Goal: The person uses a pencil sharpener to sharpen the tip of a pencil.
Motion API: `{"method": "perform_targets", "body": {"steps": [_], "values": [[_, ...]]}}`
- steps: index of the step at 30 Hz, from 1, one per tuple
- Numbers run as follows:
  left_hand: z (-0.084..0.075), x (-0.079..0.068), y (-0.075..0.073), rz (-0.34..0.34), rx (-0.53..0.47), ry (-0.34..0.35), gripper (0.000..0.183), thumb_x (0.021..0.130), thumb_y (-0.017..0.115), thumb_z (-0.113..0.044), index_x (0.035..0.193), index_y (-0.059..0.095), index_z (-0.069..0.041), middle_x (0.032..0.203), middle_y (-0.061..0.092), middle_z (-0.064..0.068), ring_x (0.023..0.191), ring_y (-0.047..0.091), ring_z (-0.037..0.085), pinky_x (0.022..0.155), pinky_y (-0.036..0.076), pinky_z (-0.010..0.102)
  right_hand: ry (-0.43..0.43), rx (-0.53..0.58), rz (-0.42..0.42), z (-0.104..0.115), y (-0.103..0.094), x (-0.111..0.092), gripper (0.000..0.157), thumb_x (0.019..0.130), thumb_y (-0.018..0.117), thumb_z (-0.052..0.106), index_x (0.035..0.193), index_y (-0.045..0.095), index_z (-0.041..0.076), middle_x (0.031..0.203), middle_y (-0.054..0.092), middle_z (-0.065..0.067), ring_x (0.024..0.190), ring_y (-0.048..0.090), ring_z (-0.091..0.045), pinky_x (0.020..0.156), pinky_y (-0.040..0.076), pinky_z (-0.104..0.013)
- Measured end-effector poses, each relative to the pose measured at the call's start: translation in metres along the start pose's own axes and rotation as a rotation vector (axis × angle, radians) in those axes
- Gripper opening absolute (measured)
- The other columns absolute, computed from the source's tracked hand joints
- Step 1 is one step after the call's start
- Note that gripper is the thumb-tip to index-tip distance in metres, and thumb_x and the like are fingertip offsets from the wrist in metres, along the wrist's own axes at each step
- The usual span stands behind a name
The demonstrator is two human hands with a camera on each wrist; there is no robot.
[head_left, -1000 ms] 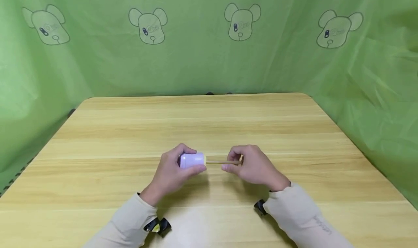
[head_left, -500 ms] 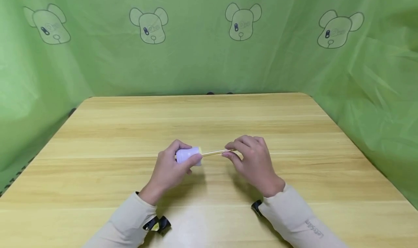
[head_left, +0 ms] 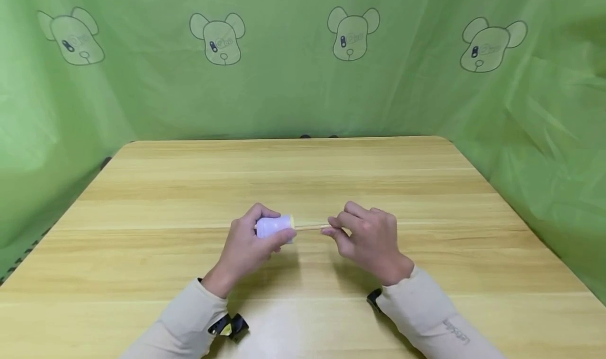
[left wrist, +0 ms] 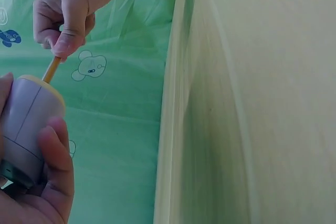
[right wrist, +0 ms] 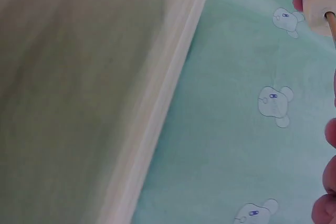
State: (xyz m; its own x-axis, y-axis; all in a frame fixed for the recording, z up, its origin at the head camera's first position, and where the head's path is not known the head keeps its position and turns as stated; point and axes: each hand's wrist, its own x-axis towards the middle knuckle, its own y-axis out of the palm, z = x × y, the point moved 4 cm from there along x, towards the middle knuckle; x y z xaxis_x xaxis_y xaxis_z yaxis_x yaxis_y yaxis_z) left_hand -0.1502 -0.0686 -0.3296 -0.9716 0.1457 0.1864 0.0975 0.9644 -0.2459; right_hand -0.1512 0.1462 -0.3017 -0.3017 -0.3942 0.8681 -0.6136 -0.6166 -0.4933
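My left hand (head_left: pixel 250 246) is wrapped around a small lavender pencil sharpener (head_left: pixel 273 226), thumb along its near side. In the left wrist view the sharpener (left wrist: pixel 32 119) shows a cream rim on top and a dark base. A thin wooden pencil (head_left: pixel 312 227) runs into the hole in its cream end face, which is visible in the right wrist view (right wrist: pixel 318 10). My right hand (head_left: pixel 371 238) pinches the pencil's other end between thumb and fingers. The pencil tip is hidden inside the sharpener. Both hands are held over the table.
A light wood-grain table (head_left: pixel 303 175) spreads under the hands. Green sheeting (head_left: pixel 284 101) printed with bear heads hangs behind it and along both sides. Black wrist straps (head_left: pixel 229 326) show below the sleeves.
My right hand has rolled, bringing its knuckles up, and its grip on the pencil has changed. Less pencil shows between the hands. The left hand and sharpener have shifted slightly left.
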Motion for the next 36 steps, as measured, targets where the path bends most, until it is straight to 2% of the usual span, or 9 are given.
{"method": "perform_targets", "body": {"steps": [3, 8, 10, 12, 17, 23, 27, 31, 36], "values": [[0.001, 0.001, 0.000, 0.000, 0.053, 0.040, 0.034, 0.078, 0.082, -0.017, 0.101, 0.061, -0.003, 0.084, 0.064, 0.014, 0.065, 0.061, 0.021, 0.048, 0.053, 0.032, 0.150, 0.117, 0.215, -0.002, 0.001, 0.000, 0.034, 0.087, 0.072, 0.040, 0.062, 0.063, 0.019, 0.059, 0.053, 0.011, 0.041, 0.039, -0.002, 0.036, 0.024, -0.016], [-0.001, 0.001, 0.005, 0.044, 0.152, 0.155, 0.035, 0.075, 0.085, -0.018, 0.099, 0.062, -0.005, 0.088, 0.066, 0.012, 0.070, 0.060, 0.019, 0.053, 0.053, 0.030, 0.560, 0.460, 0.704, -0.010, 0.005, -0.004, 0.034, 0.088, 0.072, 0.020, 0.059, 0.055, 0.015, 0.055, 0.045, 0.010, 0.048, 0.038, -0.004, 0.042, 0.031, -0.021], [-0.001, 0.001, 0.008, 0.063, 0.171, 0.194, 0.036, 0.074, 0.086, -0.018, 0.099, 0.062, -0.005, 0.090, 0.066, 0.012, 0.071, 0.060, 0.019, 0.055, 0.054, 0.029, 0.639, 0.519, 0.802, -0.013, 0.004, -0.005, 0.035, 0.090, 0.070, 0.019, 0.059, 0.055, 0.012, 0.054, 0.043, 0.007, 0.048, 0.037, -0.006, 0.044, 0.032, -0.022], [-0.002, 0.001, 0.008, 0.057, 0.175, 0.205, 0.037, 0.073, 0.086, -0.018, 0.098, 0.063, -0.005, 0.091, 0.067, 0.012, 0.071, 0.060, 0.018, 0.055, 0.054, 0.029, 0.640, 0.506, 0.819, -0.015, 0.005, -0.006, 0.031, 0.090, 0.071, 0.022, 0.063, 0.059, 0.012, 0.057, 0.049, 0.007, 0.050, 0.039, -0.008, 0.046, 0.035, -0.023], [-0.001, 0.000, 0.001, -0.009, 0.121, 0.118, 0.036, 0.074, 0.086, -0.017, 0.099, 0.063, -0.006, 0.088, 0.066, 0.013, 0.068, 0.061, 0.020, 0.053, 0.053, 0.031, 0.526, 0.389, 0.668, -0.012, 0.007, -0.003, 0.014, 0.081, 0.081, 0.021, 0.084, 0.070, 0.013, 0.081, 0.064, 0.005, 0.059, 0.051, -0.009, 0.055, 0.046, -0.027], [-0.002, 0.001, -0.003, -0.039, 0.076, 0.007, 0.032, 0.081, 0.080, -0.022, 0.100, 0.063, -0.004, 0.084, 0.065, 0.013, 0.061, 0.062, 0.020, 0.049, 0.054, 0.032, 0.258, 0.110, 0.213, -0.001, 0.000, 0.006, 0.022, 0.065, 0.091, 0.014, 0.076, 0.072, 0.009, 0.079, 0.068, -0.001, 0.070, 0.064, -0.020, 0.082, 0.047, -0.045], [-0.004, 0.001, -0.004, -0.039, 0.028, -0.068, 0.031, 0.085, 0.076, -0.027, 0.102, 0.062, -0.006, 0.082, 0.064, 0.013, 0.052, 0.060, 0.024, 0.045, 0.052, 0.033, 0.121, 0.055, -0.038, 0.007, -0.005, 0.011, 0.016, 0.072, 0.084, 0.017, 0.077, 0.073, 0.007, 0.075, 0.067, -0.005, 0.067, 0.062, -0.024, 0.078, 0.044, -0.047], [-0.007, 0.000, -0.005, -0.022, -0.016, -0.103, 0.030, 0.086, 0.074, -0.028, 0.101, 0.061, -0.005, 0.082, 0.063, 0.015, 0.048, 0.058, 0.029, 0.041, 0.049, 0.033, 0.049, 0.095, -0.127, 0.011, -0.007, 0.012, 0.021, 0.083, 0.075, 0.026, 0.075, 0.072, 0.007, 0.073, 0.063, -0.005, 0.063, 0.059, -0.022, 0.066, 0.037, -0.041], [-0.005, 0.000, -0.001, 0.027, -0.033, -0.111, 0.032, 0.086, 0.074, -0.027, 0.100, 0.059, -0.003, 0.083, 0.062, 0.014, 0.048, 0.058, 0.025, 0.043, 0.049, 0.030, 0.063, 0.104, -0.091, 0.009, -0.006, 0.009, 0.024, 0.070, 0.083, 0.025, 0.067, 0.068, 0.006, 0.067, 0.056, -0.003, 0.056, 0.055, -0.019, 0.064, 0.033, -0.040]]}}
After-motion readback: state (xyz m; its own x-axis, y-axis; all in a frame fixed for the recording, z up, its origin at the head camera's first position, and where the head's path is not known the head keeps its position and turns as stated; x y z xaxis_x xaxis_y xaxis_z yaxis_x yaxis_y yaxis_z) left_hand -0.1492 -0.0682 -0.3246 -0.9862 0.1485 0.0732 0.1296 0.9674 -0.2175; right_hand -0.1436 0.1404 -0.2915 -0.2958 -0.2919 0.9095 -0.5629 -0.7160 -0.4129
